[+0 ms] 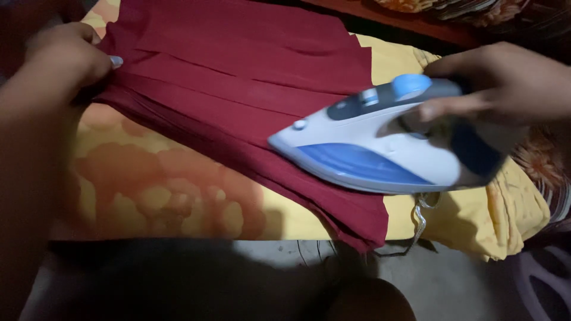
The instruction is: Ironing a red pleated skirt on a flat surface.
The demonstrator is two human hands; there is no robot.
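A dark red pleated cloth (238,77) lies spread over a yellow sheet with orange flower print (148,184). My right hand (499,83) grips the handle of a white and blue clothes iron (386,148), whose tip points left and rests on the cloth's lower pleats. My left hand (62,59) pinches the cloth's left edge, pulling the pleats flat.
The iron's cord (419,226) hangs off the sheet's front edge. A grey floor (452,285) shows below. Patterned fabric (493,12) lies at the top right and a flowered cloth (544,166) at the right edge.
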